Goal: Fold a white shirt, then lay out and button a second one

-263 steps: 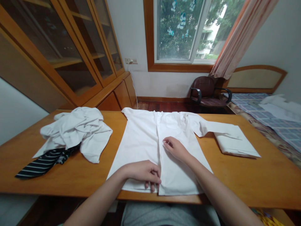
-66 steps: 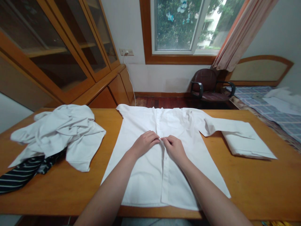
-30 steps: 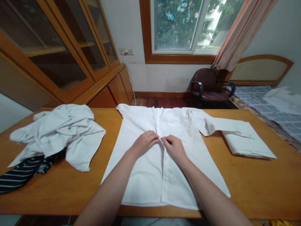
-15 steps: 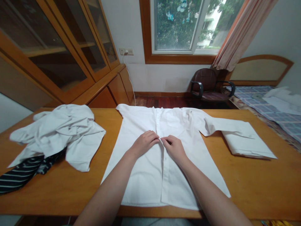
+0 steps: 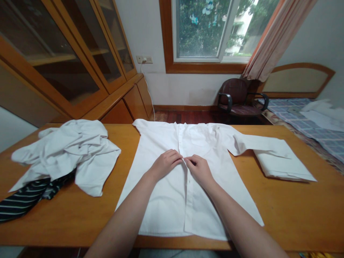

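A white button-up shirt (image 5: 161, 204) lies front side up on the wooden table, its collar end at the far edge and its hem near me. My left hand (image 5: 168, 162) is closed on the shirt's front edge at mid-placket. Right beside it, my right hand (image 5: 198, 168) pinches the other front edge, fingertips almost touching those of the left. The button itself is hidden by my fingers. Above the hands the placket lies closed; below them the two front edges part slightly. One sleeve (image 5: 255, 141) stretches right, over a folded white garment (image 5: 285, 165).
On the table's left lies a crumpled white shirt (image 5: 72, 147), with a black striped tie (image 5: 27, 200) partly under it. Beyond the wooden table (image 5: 290, 208) are a glass-door cabinet (image 5: 107, 46), a brown armchair (image 5: 236, 95) and a bed (image 5: 303, 118).
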A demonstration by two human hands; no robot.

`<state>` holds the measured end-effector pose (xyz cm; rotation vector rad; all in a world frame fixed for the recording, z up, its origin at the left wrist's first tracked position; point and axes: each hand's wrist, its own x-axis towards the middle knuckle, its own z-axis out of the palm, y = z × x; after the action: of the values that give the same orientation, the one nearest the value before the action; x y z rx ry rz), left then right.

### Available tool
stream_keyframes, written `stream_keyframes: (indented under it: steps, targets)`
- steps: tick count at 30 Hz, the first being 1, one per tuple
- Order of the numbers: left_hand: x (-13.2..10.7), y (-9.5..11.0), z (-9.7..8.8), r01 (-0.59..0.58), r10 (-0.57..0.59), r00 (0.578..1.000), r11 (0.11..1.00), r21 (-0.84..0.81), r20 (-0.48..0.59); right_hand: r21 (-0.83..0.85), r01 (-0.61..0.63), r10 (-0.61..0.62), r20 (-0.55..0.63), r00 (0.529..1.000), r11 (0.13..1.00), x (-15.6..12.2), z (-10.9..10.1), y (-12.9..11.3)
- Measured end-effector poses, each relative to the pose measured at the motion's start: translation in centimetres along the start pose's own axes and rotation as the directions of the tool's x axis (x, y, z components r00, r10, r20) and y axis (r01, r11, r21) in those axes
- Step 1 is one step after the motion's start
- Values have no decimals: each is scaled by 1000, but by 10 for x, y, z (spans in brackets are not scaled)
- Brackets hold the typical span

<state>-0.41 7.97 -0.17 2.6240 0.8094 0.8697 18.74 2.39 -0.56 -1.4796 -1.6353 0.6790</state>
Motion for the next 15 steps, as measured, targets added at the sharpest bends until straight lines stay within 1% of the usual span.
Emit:
stream_keyframes:
  steps: [3, 15]
  targets:
    - [0, 0, 0, -1, 1, 1000, 1000, -4, 16, 3, 2, -2, -1, 1000, 1000, 0, 0, 0]
    - [0, 0, 0, 12, -12, 1000, 1000, -5, 21, -1, -10, 10, 3, 1000, 1000, 0, 0, -2]
